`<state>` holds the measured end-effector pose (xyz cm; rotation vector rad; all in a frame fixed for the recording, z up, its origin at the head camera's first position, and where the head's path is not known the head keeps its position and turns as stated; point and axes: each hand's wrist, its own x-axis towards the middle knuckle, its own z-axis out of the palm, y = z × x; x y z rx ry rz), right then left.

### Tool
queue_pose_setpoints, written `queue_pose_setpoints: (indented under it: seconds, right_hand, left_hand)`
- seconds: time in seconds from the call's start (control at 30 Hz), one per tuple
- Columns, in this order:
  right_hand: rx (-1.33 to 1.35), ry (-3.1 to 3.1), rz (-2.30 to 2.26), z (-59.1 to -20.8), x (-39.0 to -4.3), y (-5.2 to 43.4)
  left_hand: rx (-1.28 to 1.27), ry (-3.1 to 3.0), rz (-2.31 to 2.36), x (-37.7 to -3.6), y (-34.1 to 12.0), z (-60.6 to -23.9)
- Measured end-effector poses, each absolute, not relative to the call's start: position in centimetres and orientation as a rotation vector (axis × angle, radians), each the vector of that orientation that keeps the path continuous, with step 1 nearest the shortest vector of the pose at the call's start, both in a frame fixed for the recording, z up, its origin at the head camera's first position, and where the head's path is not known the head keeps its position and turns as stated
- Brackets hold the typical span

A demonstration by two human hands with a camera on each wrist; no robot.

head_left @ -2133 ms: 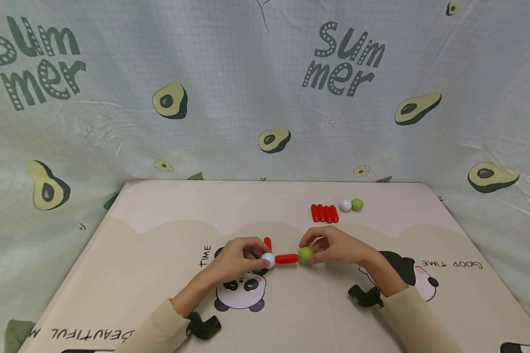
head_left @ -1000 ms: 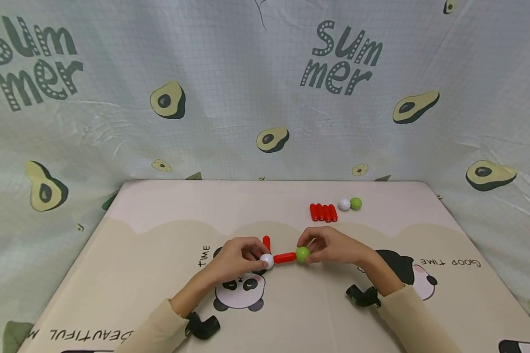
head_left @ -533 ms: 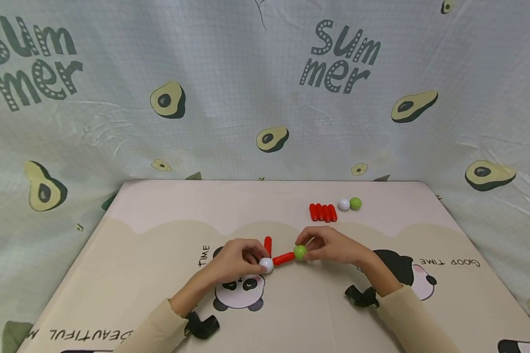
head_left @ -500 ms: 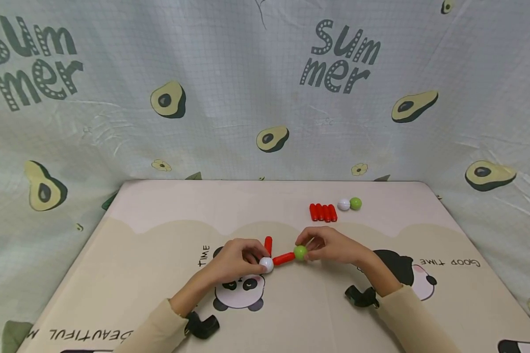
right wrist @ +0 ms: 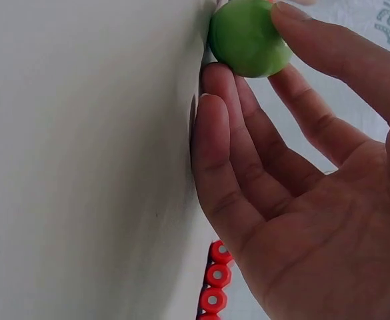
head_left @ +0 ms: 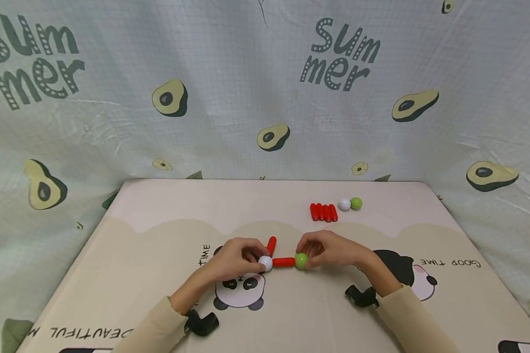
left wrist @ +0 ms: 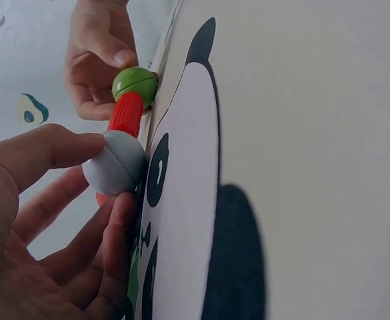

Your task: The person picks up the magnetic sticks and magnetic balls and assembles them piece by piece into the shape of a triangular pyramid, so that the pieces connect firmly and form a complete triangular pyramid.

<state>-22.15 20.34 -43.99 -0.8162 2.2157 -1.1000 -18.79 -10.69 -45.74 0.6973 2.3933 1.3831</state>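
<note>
My left hand (head_left: 242, 257) pinches a white ball (left wrist: 117, 164) between thumb and fingers, low over the panda print. A red rod (head_left: 283, 262) runs from the white ball to a green ball (head_left: 301, 261). That green ball is pinched by my right hand (head_left: 331, 249), its thumb and fingertips around it in the right wrist view. A second red rod (head_left: 271, 245) points away from the white ball toward the back, its near end hidden by the left fingers.
Several spare red rods (head_left: 324, 213) lie side by side toward the back right of the table (head_left: 168, 201). Beside them sit a loose white ball (head_left: 344, 204) and a loose green ball (head_left: 356, 203). A printed curtain (head_left: 229, 73) hangs behind the table.
The right hand first swings the green ball slightly away, tilting the joining rod, then brings it back nearer so the rod lies level. The second rod now leans more to the right.
</note>
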Motion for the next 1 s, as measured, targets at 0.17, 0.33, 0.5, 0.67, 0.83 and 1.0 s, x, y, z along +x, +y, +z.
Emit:
queue_pose_setpoints:
  seconds: [0.17,0.33,0.5,0.67,0.83,1.0]
  right_hand:
    - [-0.807,2.212,-1.101,-43.8,-22.3,20.5]
    - [-0.812,2.245,-1.097,-43.3,-22.4,20.8]
    - [-0.831,2.304,-1.134,-42.7,-22.7,21.6]
    - [-0.765,2.392,-1.199,-41.6,-23.1,22.9]
    - [-0.692,2.518,-1.258,-40.3,-23.7,24.3]
    - [-0.6,2.635,-1.252,-38.5,-24.5,25.9]
  left_hand:
    - [0.71,2.395,1.376,-19.0,-10.7,-45.8]
    - [0.698,2.396,1.371,-19.0,-10.7,-45.7]
    - [0.697,2.399,1.37,-19.0,-10.6,-45.6]
    - [0.703,2.388,1.353,-18.8,-10.5,-45.4]
    - [0.701,2.388,1.347,-18.8,-10.4,-45.2]
    - [0.669,2.389,1.356,-18.8,-10.2,-45.2]
